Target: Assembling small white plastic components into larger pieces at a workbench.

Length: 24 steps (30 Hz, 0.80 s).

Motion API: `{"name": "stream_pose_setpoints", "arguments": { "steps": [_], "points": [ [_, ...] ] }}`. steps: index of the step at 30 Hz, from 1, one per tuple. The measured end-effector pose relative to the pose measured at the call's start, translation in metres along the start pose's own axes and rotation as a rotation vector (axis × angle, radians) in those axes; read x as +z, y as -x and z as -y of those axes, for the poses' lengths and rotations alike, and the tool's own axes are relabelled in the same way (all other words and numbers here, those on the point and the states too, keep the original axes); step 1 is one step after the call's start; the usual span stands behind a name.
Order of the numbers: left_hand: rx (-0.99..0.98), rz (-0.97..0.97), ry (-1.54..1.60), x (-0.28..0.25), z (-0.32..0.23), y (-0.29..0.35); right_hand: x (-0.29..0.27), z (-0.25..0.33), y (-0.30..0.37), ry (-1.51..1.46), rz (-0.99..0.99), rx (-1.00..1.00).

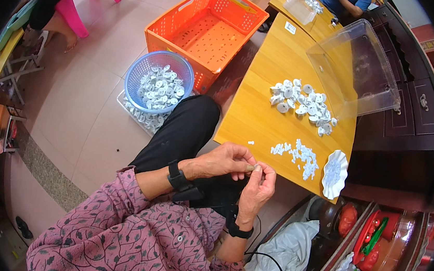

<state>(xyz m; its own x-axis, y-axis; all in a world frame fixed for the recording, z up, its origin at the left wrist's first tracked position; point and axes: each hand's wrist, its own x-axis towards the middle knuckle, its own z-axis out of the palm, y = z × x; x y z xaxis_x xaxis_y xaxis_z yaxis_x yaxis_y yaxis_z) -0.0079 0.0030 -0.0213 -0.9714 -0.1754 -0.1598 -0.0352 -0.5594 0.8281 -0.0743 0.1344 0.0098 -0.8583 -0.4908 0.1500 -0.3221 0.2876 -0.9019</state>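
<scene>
Both hands meet over my lap at the near edge of the yellow table [254,100]. My left hand [225,161] has its thumb and fingers pinched together, and my right hand [258,186] pinches at the same spot. Whatever sits between the fingertips is too small and covered to make out. Just beyond them on the table lies a spread of small white plastic pieces [305,157], with a single small piece [251,142] apart from it. Farther back is a heap of white round plastic parts [303,103]. A white scalloped dish [334,181] holding small clear pieces stands at the table's right edge.
At left, a blue basket [139,65] full of white round parts rests above a white tray [126,105] of more. Behind it stands an orange crate [204,56]. A clear plastic bin [359,65] lies tipped at the right. Another person's arm [350,6] shows across the table.
</scene>
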Motion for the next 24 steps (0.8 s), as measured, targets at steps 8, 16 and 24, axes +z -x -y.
{"name": "stream_pose_setpoints", "arguments": {
  "steps": [8, 16, 24],
  "points": [
    [0.017, 0.025, 0.032, -0.002, 0.001, 0.000, 0.002, 0.000, 0.002, -0.114, -0.019, 0.012],
    [0.038, 0.021, 0.065, -0.002, 0.003, 0.000, -0.001, 0.000, 0.003, -0.241, 0.027, 0.102],
    [0.023, 0.004, -0.043, 0.001, -0.006, 0.001, -0.009, 0.001, -0.003, -0.152, 0.042, 0.025]
  ]
}}
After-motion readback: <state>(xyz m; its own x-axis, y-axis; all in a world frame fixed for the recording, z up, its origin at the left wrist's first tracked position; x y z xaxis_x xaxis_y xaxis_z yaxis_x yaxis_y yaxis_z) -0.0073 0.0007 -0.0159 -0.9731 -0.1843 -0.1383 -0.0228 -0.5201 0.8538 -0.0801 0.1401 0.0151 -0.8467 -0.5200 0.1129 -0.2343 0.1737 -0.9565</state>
